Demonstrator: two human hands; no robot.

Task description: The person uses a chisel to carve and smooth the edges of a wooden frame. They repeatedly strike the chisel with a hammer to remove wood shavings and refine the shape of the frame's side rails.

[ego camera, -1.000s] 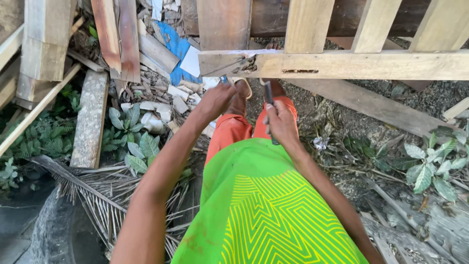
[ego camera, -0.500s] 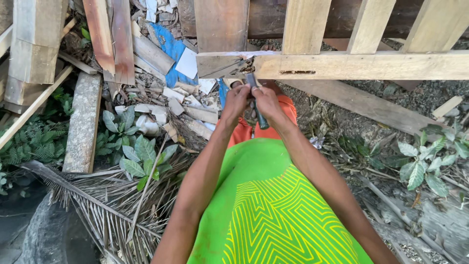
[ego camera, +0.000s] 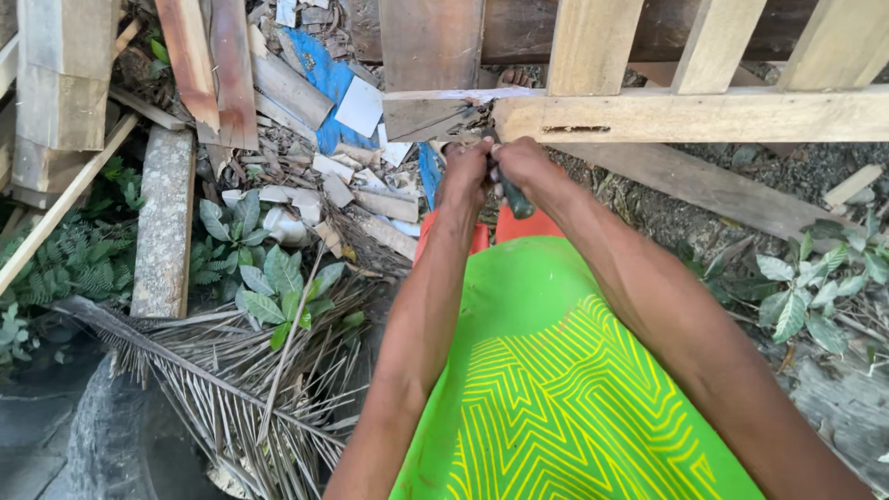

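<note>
two hands: i see both pressed together at the end of a rough pale wooden rail (ego camera: pixel 704 116).
left hand (ego camera: pixel 466 169): fist curled, touching the right.
right hand (ego camera: pixel 523 165): wrapped tight on a dark tool handle (ego camera: pixel 515 198), smooth and slim, angled down under the rail.
rail: splintered end, upright slats nailed behind.
around: scrap boards (ego camera: pixel 167 222), blue sheet (ego camera: pixel 319 88), dry palm fronds (ego camera: pixel 250 370), leafy weeds (ego camera: pixel 259 268).
</note>
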